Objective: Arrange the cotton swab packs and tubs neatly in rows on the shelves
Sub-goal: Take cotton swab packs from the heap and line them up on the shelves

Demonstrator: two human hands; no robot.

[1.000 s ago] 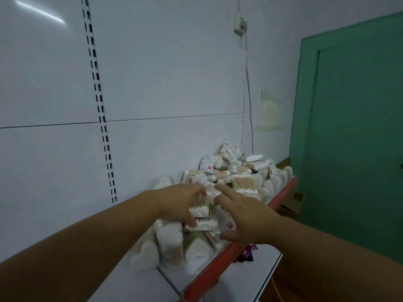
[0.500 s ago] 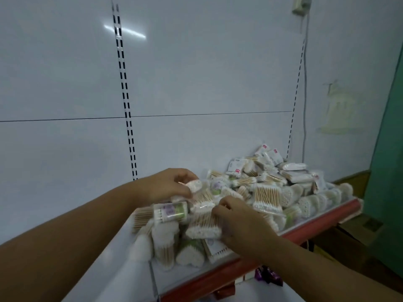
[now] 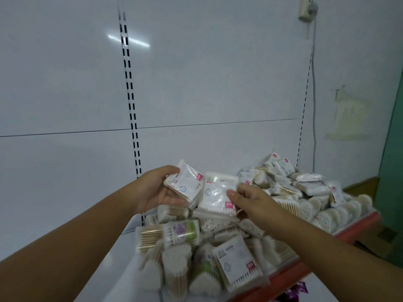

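A jumbled heap of cotton swab packs (image 3: 281,188) and tubs covers a white shelf with a red front edge (image 3: 290,274). My left hand (image 3: 156,188) grips a flat clear swab pack (image 3: 188,184) lifted above the heap. My right hand (image 3: 250,201) pinches the edge of a second flat pack (image 3: 216,197) beside it. A round tub with a green and purple label (image 3: 181,232) lies on its side under my hands. Heart-shaped tubs (image 3: 311,211) line the front right. Another flat pack (image 3: 236,263) lies at the front.
White back panels with a slotted upright (image 3: 130,101) rise behind the shelf. Bare shelf surface (image 3: 122,258) lies left of the heap. A cable and socket (image 3: 307,9) hang at the top right. A green door (image 3: 392,175) stands at the far right.
Both hands have come up off the heap, each with a flat swab pack. The view has swung further left and closer to the shelf.
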